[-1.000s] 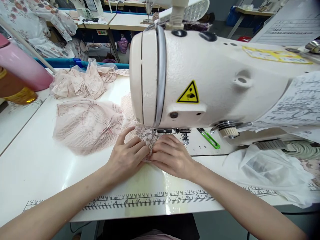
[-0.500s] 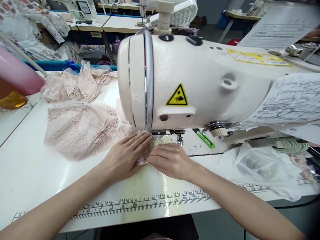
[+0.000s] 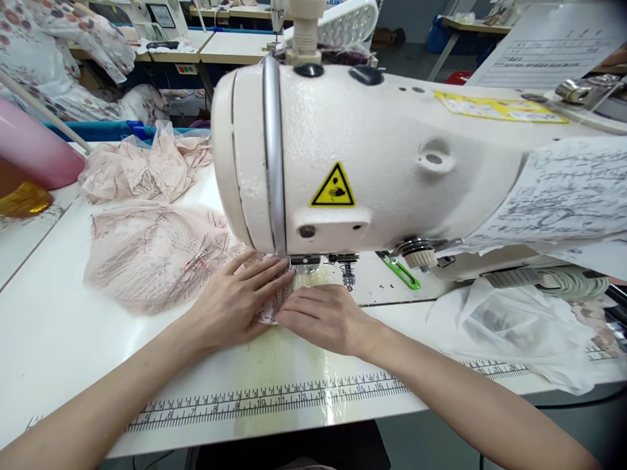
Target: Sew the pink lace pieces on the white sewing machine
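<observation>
Pale pink lace fabric (image 3: 151,251) spreads over the table and runs in under the head of a cream sewing machine (image 3: 353,156). My left hand (image 3: 238,297) lies flat on the lace with its fingers stretched out towards the presser foot. Beside it, my right hand (image 3: 326,316) is closed, its fingertips pinching the near edge of the lace. A short patterned strip of the fabric shows between the two hands. The machine head and my fingers hide the needle and most of the sewing spot.
Green thread snips (image 3: 401,271) lie on the machine bed. Sheer white cloth (image 3: 509,326) sits at the right. More pink lace (image 3: 147,166) is bunched behind, near a pink thread cone (image 3: 39,143). A printed ruler (image 3: 264,405) runs along the table's front edge.
Both hands have shifted slightly left in view, and so has the machine as the camera moved a little. My left hand still presses the lace and my right still pinches it.
</observation>
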A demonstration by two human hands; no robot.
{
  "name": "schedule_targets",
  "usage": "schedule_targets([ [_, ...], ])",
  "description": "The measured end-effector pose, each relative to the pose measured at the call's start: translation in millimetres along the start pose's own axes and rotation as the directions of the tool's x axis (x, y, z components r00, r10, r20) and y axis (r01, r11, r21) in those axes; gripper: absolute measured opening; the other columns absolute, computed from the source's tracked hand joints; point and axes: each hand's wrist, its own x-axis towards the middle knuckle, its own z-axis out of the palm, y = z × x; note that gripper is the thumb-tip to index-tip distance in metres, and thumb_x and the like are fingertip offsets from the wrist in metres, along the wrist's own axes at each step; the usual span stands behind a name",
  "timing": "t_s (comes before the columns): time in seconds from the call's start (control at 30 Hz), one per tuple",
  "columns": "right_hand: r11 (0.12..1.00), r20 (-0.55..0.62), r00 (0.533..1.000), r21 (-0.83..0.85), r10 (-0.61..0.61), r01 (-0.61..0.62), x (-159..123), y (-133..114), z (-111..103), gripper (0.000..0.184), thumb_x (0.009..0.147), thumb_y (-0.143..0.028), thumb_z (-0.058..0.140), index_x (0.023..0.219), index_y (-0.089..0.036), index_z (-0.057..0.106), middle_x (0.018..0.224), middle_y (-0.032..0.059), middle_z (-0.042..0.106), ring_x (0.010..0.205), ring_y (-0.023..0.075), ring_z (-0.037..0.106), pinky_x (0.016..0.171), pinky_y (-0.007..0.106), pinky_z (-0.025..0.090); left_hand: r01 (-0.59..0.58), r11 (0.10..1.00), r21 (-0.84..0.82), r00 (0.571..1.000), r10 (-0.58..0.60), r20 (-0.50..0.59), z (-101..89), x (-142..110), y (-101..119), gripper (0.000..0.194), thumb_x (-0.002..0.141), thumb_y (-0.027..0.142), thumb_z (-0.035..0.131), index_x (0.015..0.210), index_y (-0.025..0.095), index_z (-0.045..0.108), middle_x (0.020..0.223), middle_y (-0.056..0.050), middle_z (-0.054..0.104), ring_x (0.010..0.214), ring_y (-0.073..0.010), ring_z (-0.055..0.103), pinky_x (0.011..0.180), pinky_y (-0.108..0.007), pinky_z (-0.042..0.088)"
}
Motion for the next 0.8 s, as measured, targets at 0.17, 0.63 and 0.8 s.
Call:
schedule_targets([
  [0.17, 1.0, 0.028, 1.0, -0.025, 0.003, -0.002, -0.3, -0.1, 0.3, 0.013, 0.091, -0.008, 0.056, 0.09, -0.017, 0.065, 0.08, -0.0037, 0.071, 0.08, 0.0089, 0.065, 0.061, 0.021, 0.049, 0.016, 1.0, 0.014, 1.0, -0.016, 0.001, -0.3, 1.0, 1.1, 0.063, 0.086, 0.04, 0.051, 0.146, 0.021, 0.043, 0.147, -0.007, 0.049, 0.129, -0.0289, 0.053, 0.115, -0.049, 0.025],
  [0.63, 0.993, 0.031, 0.994, -0.041, 0.108, -0.107, -7.8, 5.0, 0.4, 0.019, 0.093, -0.011, 0.051, 0.09, -0.02, 0.067, 0.076, -0.0012, 0.071, 0.076, 0.0109, 0.064, 0.066, 0.021, 0.051, 0.031, 0.998, 0.048, 0.998, -0.028, -0.055, 2.7, 5.3, 6.7, 0.055, 0.09, 0.038, 0.048, 0.142, 0.019, 0.049, 0.144, -0.008, 0.052, 0.127, -0.0304, 0.054, 0.115, -0.053, 0.026],
  [0.8, 0.991, 0.049, 0.99, -0.033, 0.134, -0.132, -7.6, 7.3, -4.7, 0.017, 0.092, -0.01, 0.053, 0.087, -0.019, 0.066, 0.076, -0.0004, 0.07, 0.077, 0.0116, 0.064, 0.067, 0.022, 0.049, 0.025, 0.998, 0.052, 0.998, -0.021, -0.062, 3.8, 5.6, 7.6, 0.055, 0.09, 0.039, 0.048, 0.141, 0.02, 0.051, 0.142, -0.009, 0.054, 0.125, -0.031, 0.055, 0.114, -0.054, 0.026],
])
